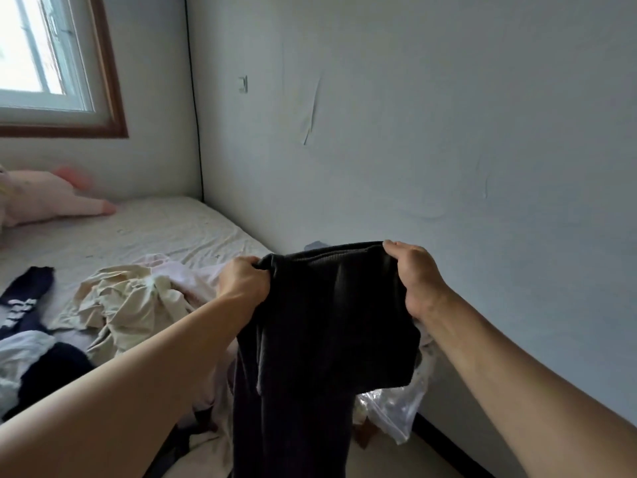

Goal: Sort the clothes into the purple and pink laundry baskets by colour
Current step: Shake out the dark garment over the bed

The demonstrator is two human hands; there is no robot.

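Observation:
I hold up a black garment (327, 339) by its top edge, and it hangs down in front of me. My left hand (244, 281) grips its left corner, my right hand (413, 277) grips its right corner. On the bed (155, 229) to the left lies a pile of clothes: a cream garment (127, 305), a pale pink one (196, 281), a dark navy piece with white lettering (24, 301), and a white and navy heap (38, 360). Neither laundry basket is in view.
A pink plush toy (51, 198) lies at the far end of the bed under the window (44, 63). A bare wall (448, 132) runs along the right. A clear plastic bag (396, 408) sits on the floor below my right hand.

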